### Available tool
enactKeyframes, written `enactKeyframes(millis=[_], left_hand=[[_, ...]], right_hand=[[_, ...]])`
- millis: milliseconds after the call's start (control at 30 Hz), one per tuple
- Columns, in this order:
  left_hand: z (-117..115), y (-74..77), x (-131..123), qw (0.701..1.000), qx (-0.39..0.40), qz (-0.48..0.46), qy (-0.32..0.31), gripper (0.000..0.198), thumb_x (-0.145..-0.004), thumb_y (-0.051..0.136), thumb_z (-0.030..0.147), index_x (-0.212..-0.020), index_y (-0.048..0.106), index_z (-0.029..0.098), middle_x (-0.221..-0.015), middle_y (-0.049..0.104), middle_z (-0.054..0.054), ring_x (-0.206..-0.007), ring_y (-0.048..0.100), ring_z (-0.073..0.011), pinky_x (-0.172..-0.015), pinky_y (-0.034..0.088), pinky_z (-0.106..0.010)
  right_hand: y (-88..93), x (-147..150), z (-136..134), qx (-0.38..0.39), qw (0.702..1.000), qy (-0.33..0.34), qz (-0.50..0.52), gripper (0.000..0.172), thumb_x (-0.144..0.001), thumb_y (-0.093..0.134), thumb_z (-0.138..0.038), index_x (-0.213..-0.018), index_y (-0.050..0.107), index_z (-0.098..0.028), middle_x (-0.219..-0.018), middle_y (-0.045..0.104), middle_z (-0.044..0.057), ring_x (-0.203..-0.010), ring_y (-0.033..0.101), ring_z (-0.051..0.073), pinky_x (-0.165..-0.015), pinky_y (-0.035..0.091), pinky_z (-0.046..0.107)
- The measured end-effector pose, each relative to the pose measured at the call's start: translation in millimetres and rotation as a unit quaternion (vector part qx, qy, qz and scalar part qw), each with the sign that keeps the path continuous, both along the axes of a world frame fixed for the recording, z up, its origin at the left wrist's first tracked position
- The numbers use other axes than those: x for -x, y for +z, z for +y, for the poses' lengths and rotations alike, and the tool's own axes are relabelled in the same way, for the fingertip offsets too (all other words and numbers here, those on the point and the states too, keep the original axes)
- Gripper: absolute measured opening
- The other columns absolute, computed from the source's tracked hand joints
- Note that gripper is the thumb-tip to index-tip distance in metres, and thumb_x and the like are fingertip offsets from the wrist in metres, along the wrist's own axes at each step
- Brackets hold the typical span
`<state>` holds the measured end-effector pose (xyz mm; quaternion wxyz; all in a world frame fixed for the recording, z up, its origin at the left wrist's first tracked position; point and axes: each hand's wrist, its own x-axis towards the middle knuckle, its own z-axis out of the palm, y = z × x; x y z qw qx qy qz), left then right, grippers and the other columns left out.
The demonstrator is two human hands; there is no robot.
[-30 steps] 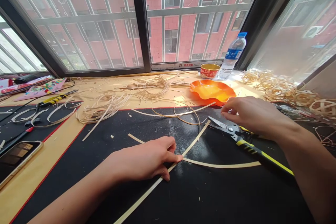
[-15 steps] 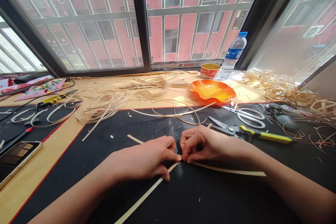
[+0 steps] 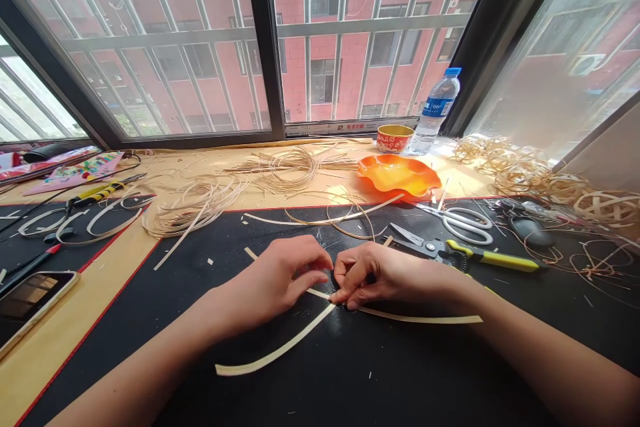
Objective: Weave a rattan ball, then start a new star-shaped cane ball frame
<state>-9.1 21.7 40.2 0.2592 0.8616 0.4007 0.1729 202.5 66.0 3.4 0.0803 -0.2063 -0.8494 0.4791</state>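
Flat pale bamboo-like strips cross on the black mat (image 3: 350, 373) in front of me. My right hand (image 3: 367, 273) holds their crossing, its fingertips pressed together close to the mat. One strip (image 3: 280, 351) curves from there toward the lower left, and another strip (image 3: 425, 319) runs to the right under my right wrist. Just left of the crossing, my left hand (image 3: 285, 273) is raised a little, thumb and fingers curved and apart with nothing seen between them. A strip end (image 3: 251, 253) shows behind the left hand. The exact crossing is partly hidden by my right fingers.
Beyond my right hand lie yellow-handled pruning shears (image 3: 440, 250) and white scissors (image 3: 467, 223). Behind are an orange wavy dish (image 3: 397, 177), a red tin (image 3: 395, 139) and a water bottle (image 3: 435, 110). Coiled strips (image 3: 195, 207) lie at left, near a phone (image 3: 35, 307).
My left hand has let go of the strip and lifted up and left. The lower-left strip now curves, its end in view. My right hand stays at the crossing.
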Motion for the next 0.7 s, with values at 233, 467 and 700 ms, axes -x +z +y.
enactKeyframes(millis=[233, 467, 700], left_hand=[[15.1, 10.8, 10.6, 0.981, -0.178, 0.033, 0.071, 0.013, -0.084, 0.055, 0.007, -0.088, 0.066, 0.013, -0.087, 0.065, -0.007, -0.083, 0.06, -0.0178, -0.074, 0.046, -0.029], [37.9, 19.9, -4.5, 0.951, -0.199, 0.231, 0.05, 0.019, -0.087, 0.049, 0.01, -0.089, 0.068, 0.013, -0.083, 0.065, -0.007, -0.074, 0.061, -0.0172, -0.065, 0.045, -0.026], [113.1, 10.0, -40.7, 0.934, -0.229, 0.272, 0.036, 0.027, -0.081, 0.044, -0.003, -0.093, 0.065, 0.008, -0.099, 0.063, -0.013, -0.087, 0.06, -0.0216, -0.073, 0.044, -0.03]], right_hand=[[0.0, 0.3, 3.3, 0.028, 1.0, 0.0, 0.004, 0.03, -0.077, 0.069, -0.039, -0.087, 0.076, -0.011, -0.078, 0.057, 0.004, -0.068, 0.051, 0.009, -0.058, 0.04, 0.018], [1.7, 0.8, 1.9, 0.04, 0.999, -0.011, -0.001, 0.024, -0.076, 0.07, -0.034, -0.086, 0.077, -0.014, -0.079, 0.057, 0.003, -0.065, 0.05, 0.008, -0.056, 0.04, 0.018], [-1.9, -0.9, 3.5, 0.055, 0.998, -0.017, 0.005, 0.026, -0.074, 0.072, -0.034, -0.09, 0.076, -0.015, -0.079, 0.058, 0.004, -0.067, 0.052, 0.009, -0.058, 0.042, 0.018]])
